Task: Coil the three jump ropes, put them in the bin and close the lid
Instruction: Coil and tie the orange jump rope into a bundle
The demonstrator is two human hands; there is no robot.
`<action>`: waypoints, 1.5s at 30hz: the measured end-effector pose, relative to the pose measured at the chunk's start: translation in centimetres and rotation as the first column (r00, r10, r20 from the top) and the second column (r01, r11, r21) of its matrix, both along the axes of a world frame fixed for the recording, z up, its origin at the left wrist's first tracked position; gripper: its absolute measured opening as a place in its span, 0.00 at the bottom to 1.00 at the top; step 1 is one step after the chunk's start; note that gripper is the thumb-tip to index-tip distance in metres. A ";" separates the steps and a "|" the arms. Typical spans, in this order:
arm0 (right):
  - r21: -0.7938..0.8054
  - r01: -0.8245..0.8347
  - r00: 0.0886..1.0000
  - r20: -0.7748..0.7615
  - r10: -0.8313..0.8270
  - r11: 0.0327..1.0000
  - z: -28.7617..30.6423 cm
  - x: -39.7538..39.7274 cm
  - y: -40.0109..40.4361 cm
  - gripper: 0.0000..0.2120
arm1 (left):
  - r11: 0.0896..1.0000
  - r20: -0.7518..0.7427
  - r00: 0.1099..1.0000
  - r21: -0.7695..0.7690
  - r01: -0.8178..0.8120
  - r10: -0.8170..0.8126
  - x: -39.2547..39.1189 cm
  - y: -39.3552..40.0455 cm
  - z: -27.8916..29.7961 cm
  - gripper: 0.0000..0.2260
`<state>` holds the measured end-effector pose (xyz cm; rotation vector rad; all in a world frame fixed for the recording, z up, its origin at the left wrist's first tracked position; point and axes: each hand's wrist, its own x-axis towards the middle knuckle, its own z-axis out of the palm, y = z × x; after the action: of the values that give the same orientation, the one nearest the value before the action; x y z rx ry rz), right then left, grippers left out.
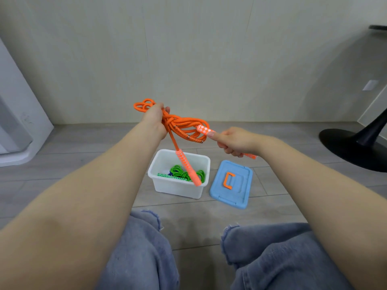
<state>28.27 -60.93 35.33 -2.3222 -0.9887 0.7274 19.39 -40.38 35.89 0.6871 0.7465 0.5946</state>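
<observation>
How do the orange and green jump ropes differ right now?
The orange rope is held in the air, bundled in the left hand with one handle in the right hand; the green rope lies coiled inside the white bin. Orange's other handle dangles free; green's lies flat. Both have patterned handles.

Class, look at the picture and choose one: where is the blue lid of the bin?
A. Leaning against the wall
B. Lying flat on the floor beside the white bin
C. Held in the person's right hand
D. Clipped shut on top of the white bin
B: the blue lid lies flat on the floor next to the open white bin, with its orange handle facing up.
</observation>
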 end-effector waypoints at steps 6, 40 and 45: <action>-0.044 -0.011 0.998 -0.061 0.008 0.999 -0.5 1.4 -1.2 0.27 | 0.999 -0.129 0.992 -0.052 0.004 -0.011 -0.2 1.7 -1.3 0.08; 0.145 0.041 0.991 0.121 -0.059 0.989 -3.5 -2.1 3.5 0.08 | 0.678 -0.246 0.804 0.437 0.591 -0.542 0.6 -5.9 -1.3 0.08; 0.099 0.109 0.990 0.081 -0.117 0.989 -3.7 -1.3 4.4 0.08 | 0.339 -0.580 0.691 0.605 0.720 -0.432 -0.1 -3.7 -5.8 0.31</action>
<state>26.94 -56.51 31.59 -2.3227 -0.8994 0.5274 19.28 -44.05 30.12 1.8930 0.4088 0.0760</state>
